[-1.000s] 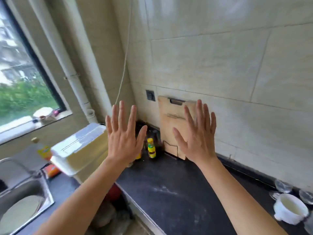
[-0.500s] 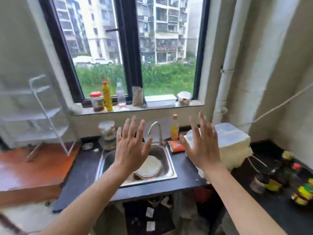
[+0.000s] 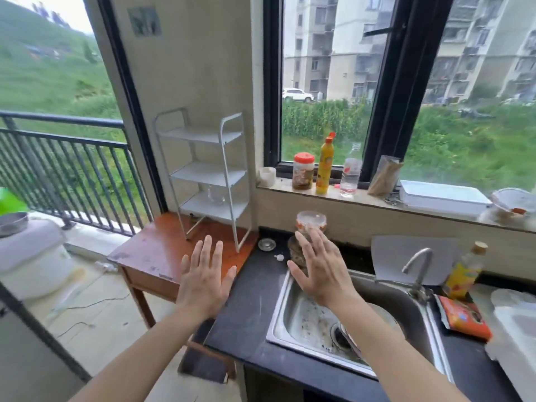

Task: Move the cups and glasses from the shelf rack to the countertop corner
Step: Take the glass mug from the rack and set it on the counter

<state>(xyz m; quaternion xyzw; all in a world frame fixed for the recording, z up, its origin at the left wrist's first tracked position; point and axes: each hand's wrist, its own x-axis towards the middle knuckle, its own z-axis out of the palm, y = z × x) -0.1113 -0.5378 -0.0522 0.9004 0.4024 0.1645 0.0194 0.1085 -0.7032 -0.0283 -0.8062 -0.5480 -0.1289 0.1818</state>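
Your left hand (image 3: 203,281) and right hand (image 3: 320,271) were both raised flat, fingers spread, palms away from you, grasping nothing. The white shelf rack (image 3: 207,175) stood on the wooden table (image 3: 150,253) at about eleven o'clock from your left hand, well apart from it. One clear glass (image 3: 216,195) sat on the rack's lowest shelf. The sink (image 3: 304,320) lay under your right wrist.
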